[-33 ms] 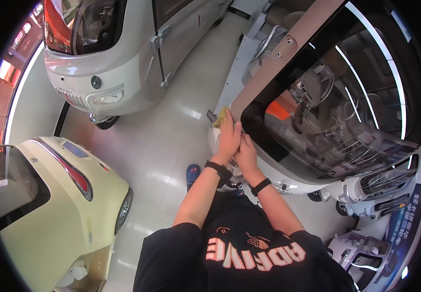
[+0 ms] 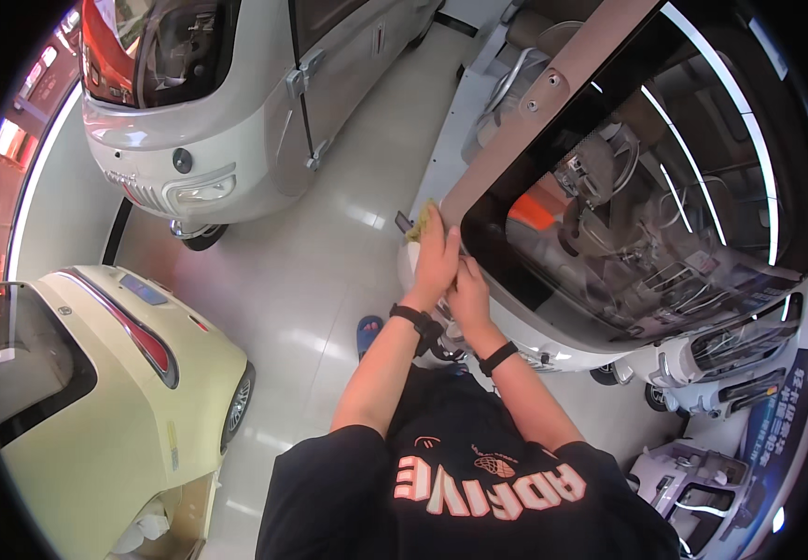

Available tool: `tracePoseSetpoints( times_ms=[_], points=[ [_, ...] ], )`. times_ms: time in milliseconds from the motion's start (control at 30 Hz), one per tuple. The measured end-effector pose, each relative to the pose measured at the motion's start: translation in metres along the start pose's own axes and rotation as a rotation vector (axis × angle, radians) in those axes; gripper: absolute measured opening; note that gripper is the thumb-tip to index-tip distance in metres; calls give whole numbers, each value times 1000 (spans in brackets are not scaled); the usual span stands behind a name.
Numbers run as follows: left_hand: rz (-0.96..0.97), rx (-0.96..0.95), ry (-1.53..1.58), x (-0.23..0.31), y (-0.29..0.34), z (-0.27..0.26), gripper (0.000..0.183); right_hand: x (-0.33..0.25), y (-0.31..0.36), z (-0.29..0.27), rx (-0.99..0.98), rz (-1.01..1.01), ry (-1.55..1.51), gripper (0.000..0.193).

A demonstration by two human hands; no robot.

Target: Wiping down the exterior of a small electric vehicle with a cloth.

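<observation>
My left hand point(image 2: 437, 254) is closed on a yellow-green cloth point(image 2: 422, 221), at the lower corner of a small vehicle's beige windscreen pillar point(image 2: 484, 154). Just beyond the cloth a flat dark grey piece point(image 2: 402, 221) sticks out from the bodywork. Beside the left wrist, my right hand point(image 2: 468, 297) lies near the lower edge of the windscreen point(image 2: 628, 215), its fingers bent together. What is under the right fingers is hidden. Both wrists wear black bands.
A grey-beige vehicle point(image 2: 227, 177) with a hinged door stands at the far left, and a pale yellow vehicle point(image 2: 143, 373) at the near left. Light tiled floor point(image 2: 329, 233) runs between. More small vehicles point(image 2: 693, 485) and a dark blue banner point(image 2: 777, 429) are at the right.
Both hands have shifted slightly, with the cloth moving a little left. The right fingertips sit a little lower against the left hand. The vehicles have not moved.
</observation>
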State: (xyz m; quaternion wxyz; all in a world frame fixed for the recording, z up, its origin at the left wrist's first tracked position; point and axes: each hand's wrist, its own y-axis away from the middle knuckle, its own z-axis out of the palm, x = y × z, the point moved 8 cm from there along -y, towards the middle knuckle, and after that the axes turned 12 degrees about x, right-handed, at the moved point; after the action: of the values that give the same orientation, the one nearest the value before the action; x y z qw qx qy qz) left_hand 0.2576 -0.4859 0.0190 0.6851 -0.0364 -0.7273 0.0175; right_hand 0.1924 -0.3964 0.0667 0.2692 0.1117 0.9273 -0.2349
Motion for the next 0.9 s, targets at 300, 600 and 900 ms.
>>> tracePoseSetpoints(
  times_ms=[300, 600, 900],
  points=[
    [-163, -48, 150, -10, 15, 3, 73, 15, 19, -5, -34, 51, -55, 19],
    [-19, -42, -90, -12, 126, 38, 74, 87, 85, -47, -94, 174, -71, 13],
    [176, -154, -389, -5, 235, 109, 73, 149, 151, -126, -132, 199, -81, 12]
  ],
)
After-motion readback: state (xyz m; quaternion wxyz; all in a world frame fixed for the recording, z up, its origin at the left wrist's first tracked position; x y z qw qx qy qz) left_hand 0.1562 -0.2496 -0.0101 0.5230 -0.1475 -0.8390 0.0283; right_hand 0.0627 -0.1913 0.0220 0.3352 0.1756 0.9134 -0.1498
